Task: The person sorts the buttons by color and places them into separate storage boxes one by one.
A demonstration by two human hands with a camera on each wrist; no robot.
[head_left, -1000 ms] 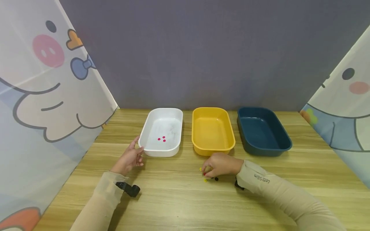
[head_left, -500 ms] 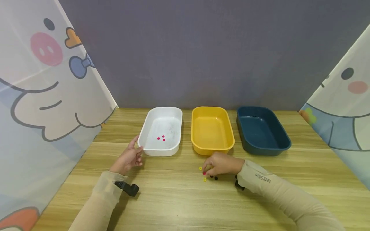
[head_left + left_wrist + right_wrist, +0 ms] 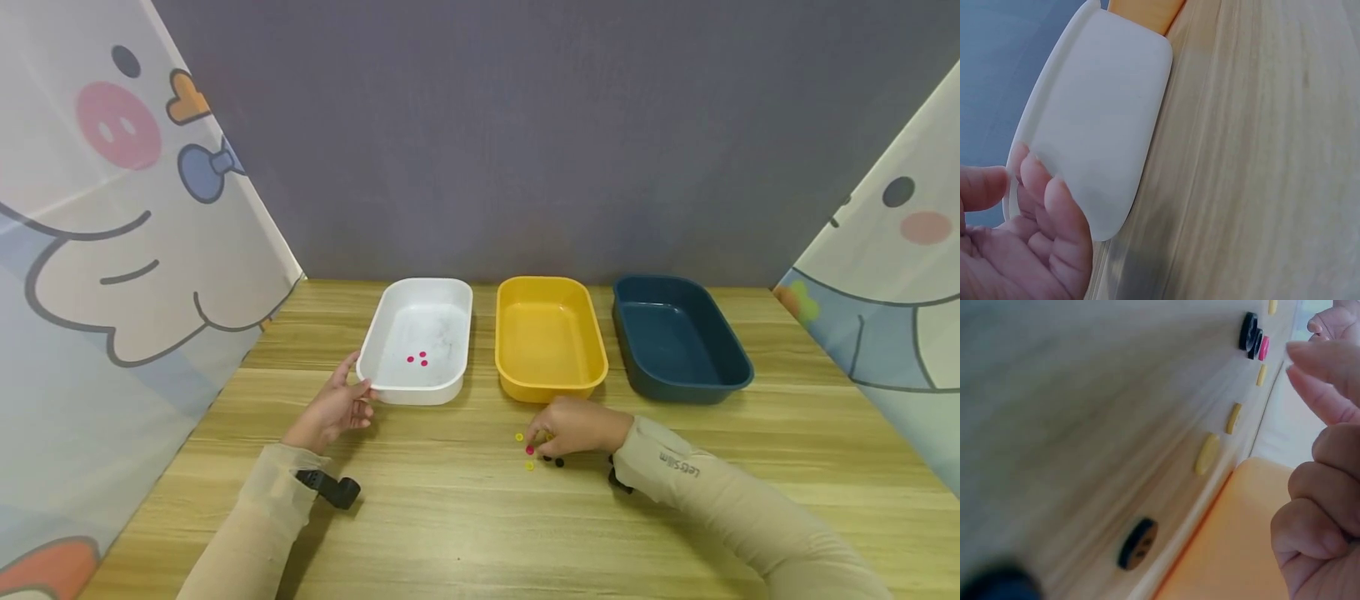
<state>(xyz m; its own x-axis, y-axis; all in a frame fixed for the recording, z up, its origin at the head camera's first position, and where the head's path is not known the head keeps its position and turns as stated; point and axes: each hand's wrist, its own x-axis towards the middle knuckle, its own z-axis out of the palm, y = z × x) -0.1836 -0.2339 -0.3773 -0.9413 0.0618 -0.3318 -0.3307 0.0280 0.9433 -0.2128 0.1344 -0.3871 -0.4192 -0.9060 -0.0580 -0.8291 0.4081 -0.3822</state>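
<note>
My left hand (image 3: 335,414) holds the front left corner of a white tub (image 3: 417,397), thumb at its rim. Three small pinkish-red buttons (image 3: 423,363) lie inside. Just in front of a yellow tub (image 3: 552,388), my right hand (image 3: 576,427) hovers low over loose buttons. Its thumb and index fingertips are a little apart, right beside a red button (image 3: 1264,348) on the table; the other fingers are curled. Around it lie yellow buttons (image 3: 1207,454) and black buttons (image 3: 1138,544), some hidden under the hand in the head view.
A dark blue tub (image 3: 678,389) stands to the right of the yellow one, all three in a row. Behind them rises a grey panel (image 3: 480,142). Cartoon-printed sheets (image 3: 172,275) flank the wooden table (image 3: 450,517).
More of the red button shows beside my right fingertips than a second ago, when they partly covered it. The left hand stays at the white tub. The head view shifts slightly.
</note>
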